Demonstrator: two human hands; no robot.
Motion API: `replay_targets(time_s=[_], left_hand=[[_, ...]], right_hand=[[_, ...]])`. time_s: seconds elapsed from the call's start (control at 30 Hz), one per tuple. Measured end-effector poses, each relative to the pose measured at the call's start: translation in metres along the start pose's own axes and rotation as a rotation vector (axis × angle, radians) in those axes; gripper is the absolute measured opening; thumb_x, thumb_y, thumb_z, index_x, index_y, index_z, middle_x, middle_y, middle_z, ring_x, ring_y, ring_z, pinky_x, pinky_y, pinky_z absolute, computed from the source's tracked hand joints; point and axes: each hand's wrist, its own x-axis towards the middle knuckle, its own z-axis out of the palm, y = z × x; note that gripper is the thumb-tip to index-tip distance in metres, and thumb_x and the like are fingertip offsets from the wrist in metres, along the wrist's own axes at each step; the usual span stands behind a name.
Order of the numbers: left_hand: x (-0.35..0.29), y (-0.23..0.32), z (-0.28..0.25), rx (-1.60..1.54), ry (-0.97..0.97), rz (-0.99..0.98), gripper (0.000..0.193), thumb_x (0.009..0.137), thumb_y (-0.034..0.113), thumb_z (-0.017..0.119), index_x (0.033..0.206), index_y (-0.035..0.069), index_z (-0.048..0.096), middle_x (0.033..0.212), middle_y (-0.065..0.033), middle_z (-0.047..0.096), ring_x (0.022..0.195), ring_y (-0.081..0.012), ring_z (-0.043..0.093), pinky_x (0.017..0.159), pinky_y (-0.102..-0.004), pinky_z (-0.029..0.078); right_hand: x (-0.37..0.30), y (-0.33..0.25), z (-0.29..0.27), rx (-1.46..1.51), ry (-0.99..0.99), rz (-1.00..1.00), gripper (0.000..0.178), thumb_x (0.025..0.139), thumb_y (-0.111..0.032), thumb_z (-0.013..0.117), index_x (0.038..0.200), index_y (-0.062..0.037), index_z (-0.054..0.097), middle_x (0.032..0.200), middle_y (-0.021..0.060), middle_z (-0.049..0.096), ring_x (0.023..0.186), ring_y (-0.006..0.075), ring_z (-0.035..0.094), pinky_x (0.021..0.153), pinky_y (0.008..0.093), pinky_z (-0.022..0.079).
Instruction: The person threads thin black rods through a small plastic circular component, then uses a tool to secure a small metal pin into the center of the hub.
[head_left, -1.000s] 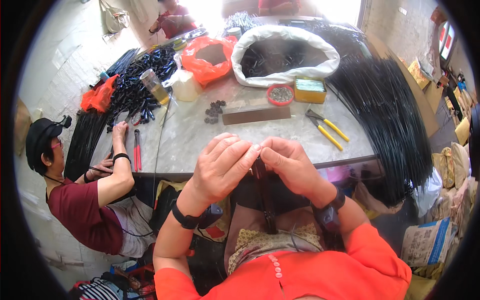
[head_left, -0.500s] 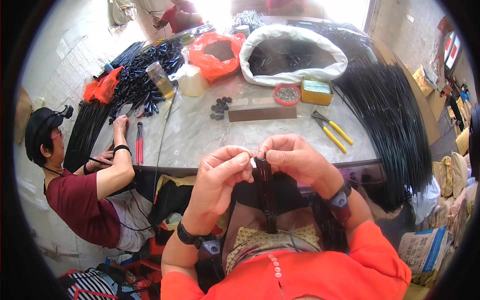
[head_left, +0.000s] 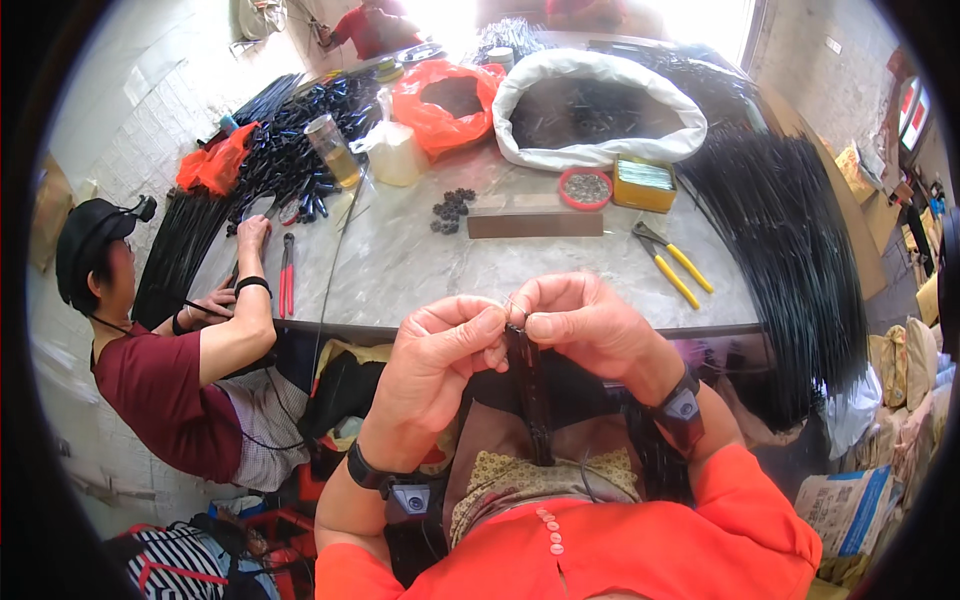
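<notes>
A dark, narrow bundle of strips or rods (head_left: pixel 532 400) stands upright between my hands, its lower end against my lap. At its top, a thin wire (head_left: pixel 516 307) makes a small curve from one hand to the other. My left hand (head_left: pixel 445 350) is closed, with thumb and forefinger pinching the wire beside the bundle's top. The thumb and fingers of my right hand (head_left: pixel 590 325) pinch the wire from the other side, close against the bundle. The exact wire ends are hidden by my fingertips.
Yellow-handled pliers (head_left: pixel 672 266), a brown metal bar (head_left: pixel 535 224), small black clusters (head_left: pixel 453 211), a red dish (head_left: pixel 585 188) and a yellow tin (head_left: pixel 643 186) lie ahead. Long black rods (head_left: pixel 780 240) cover the right. A co-worker (head_left: pixel 165 380) works at left near red-handled pliers (head_left: pixel 287 275).
My fingertips have drawn closer together at the bundle's top, and the wire now curves upward between them. The view has shifted slightly, and the co-worker's far hand has moved a little.
</notes>
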Motion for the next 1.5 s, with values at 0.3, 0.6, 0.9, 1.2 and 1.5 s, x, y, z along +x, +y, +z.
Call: replay_targets(time_s=[0.3, 0.6, 0.9, 1.2, 1.5], left_hand=[[-0.007, -0.006, 0.0, 0.125, 0.069, 0.245, 0.008, 0.092, 0.008, 0.069, 0.094, 0.001, 0.066, 0.083, -0.0031, 0.065, 0.075, -0.0115, 0.06, 0.075, -0.0237, 0.047], [-0.017, -0.029, 0.004, 0.052, 0.098, 0.422, 0.008, 0.093, 0.011, 0.068, 0.096, 0.004, 0.064, 0.097, -0.0067, 0.062, 0.092, -0.0154, 0.057, 0.083, -0.029, 0.045], [-0.015, -0.026, -0.004, -0.066, -0.002, 0.285, 0.007, 0.091, 0.005, 0.069, 0.095, 0.0, 0.066, 0.098, -0.0072, 0.066, 0.087, -0.014, 0.059, 0.081, -0.0274, 0.046], [-0.014, -0.026, -0.004, -0.057, -0.011, 0.281, 0.008, 0.092, 0.008, 0.069, 0.094, 0.001, 0.065, 0.097, -0.007, 0.064, 0.089, -0.0124, 0.056, 0.08, -0.025, 0.042], [-0.014, -0.022, -0.011, -0.098, -0.053, 0.272, 0.01, 0.091, 0.011, 0.069, 0.09, 0.003, 0.063, 0.095, -0.0072, 0.063, 0.094, -0.0173, 0.056, 0.088, -0.0292, 0.041]], right_hand=[[0.004, 0.015, 0.017, -0.094, 0.065, -0.19, 0.012, 0.091, -0.008, 0.072, 0.098, -0.0024, 0.065, 0.095, 0.0034, 0.067, 0.084, 0.0096, 0.063, 0.076, 0.0241, 0.051], [0.008, 0.035, 0.022, -0.074, 0.113, -0.446, 0.01, 0.089, -0.003, 0.072, 0.09, -0.0039, 0.062, 0.095, 0.0035, 0.062, 0.088, 0.0095, 0.058, 0.077, 0.024, 0.047], [0.004, 0.025, 0.012, -0.003, 0.106, -0.227, 0.014, 0.097, -0.018, 0.065, 0.091, -0.005, 0.067, 0.091, 0.0016, 0.065, 0.077, 0.0074, 0.059, 0.069, 0.0232, 0.047], [0.005, 0.009, 0.026, -0.281, 0.224, -0.241, 0.021, 0.098, -0.016, 0.059, 0.082, -0.0019, 0.061, 0.085, 0.006, 0.061, 0.073, 0.011, 0.057, 0.062, 0.0247, 0.045], [-0.005, 0.002, 0.011, -0.554, 0.051, -0.217, 0.012, 0.093, -0.005, 0.064, 0.093, 0.0048, 0.07, 0.095, 0.011, 0.068, 0.081, 0.0142, 0.063, 0.07, 0.0264, 0.05]])
